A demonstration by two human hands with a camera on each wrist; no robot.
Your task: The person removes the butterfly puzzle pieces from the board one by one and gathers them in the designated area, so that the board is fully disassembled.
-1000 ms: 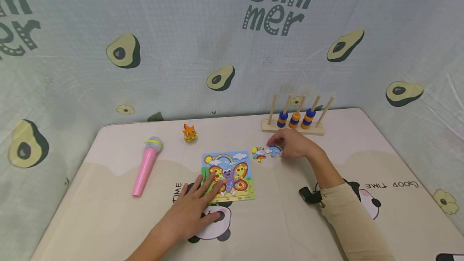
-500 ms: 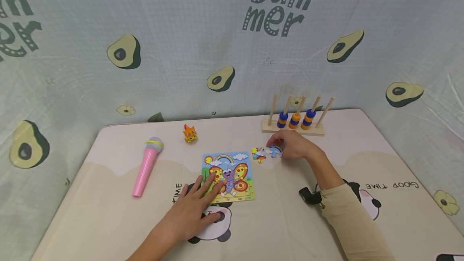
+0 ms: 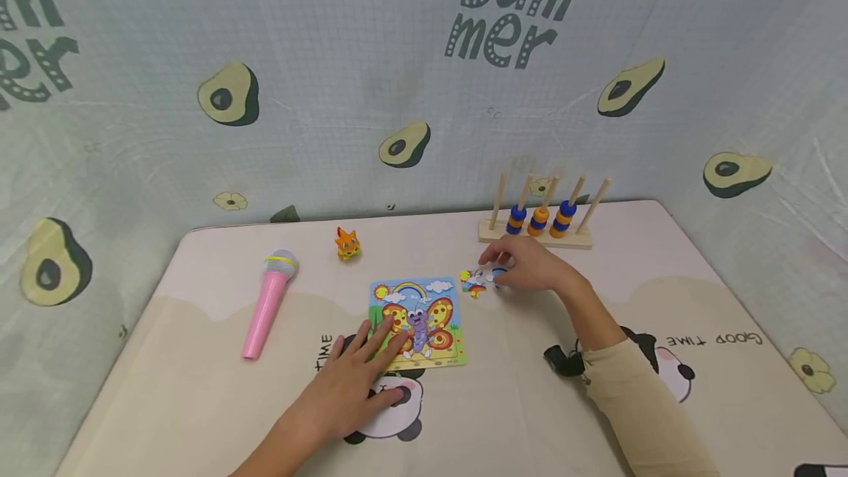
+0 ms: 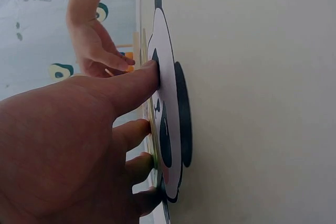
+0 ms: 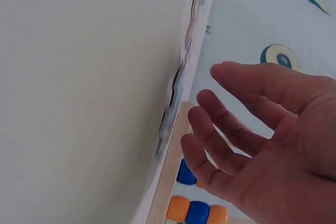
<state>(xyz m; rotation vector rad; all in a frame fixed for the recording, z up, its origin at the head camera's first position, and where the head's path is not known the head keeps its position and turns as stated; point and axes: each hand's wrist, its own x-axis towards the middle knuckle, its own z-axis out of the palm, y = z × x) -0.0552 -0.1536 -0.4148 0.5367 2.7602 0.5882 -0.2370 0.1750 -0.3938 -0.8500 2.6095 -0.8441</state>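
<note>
A square butterfly puzzle board [image 3: 440, 297] lies mid-table in the head view. My left hand [image 3: 358, 381] rests on its lower left part, fingers spread and straight. Right of the board are two loose puzzle pieces, one with a sun [image 3: 472, 282] and one with a rainbow [image 3: 498, 271]. Over the rainbow piece is my right hand [image 3: 533, 263], which partly covers it in the head view. From the right wrist, the fingers [image 5: 231, 121] look loosely bent and hold nothing, just off the thin pieces [image 5: 170, 103] on the table.
A wooden bead rack [image 3: 536, 235] with blue and orange beads stands right behind my right hand. A pink toy microphone [image 3: 268, 308] lies at the left, and a small orange animal figure [image 3: 347, 244] is at the back. A printed cloth wall [image 3: 318, 160] rises behind the table.
My right hand has shifted slightly left over the rainbow piece, now covering more of it. My left hand stays in place on the board.
</note>
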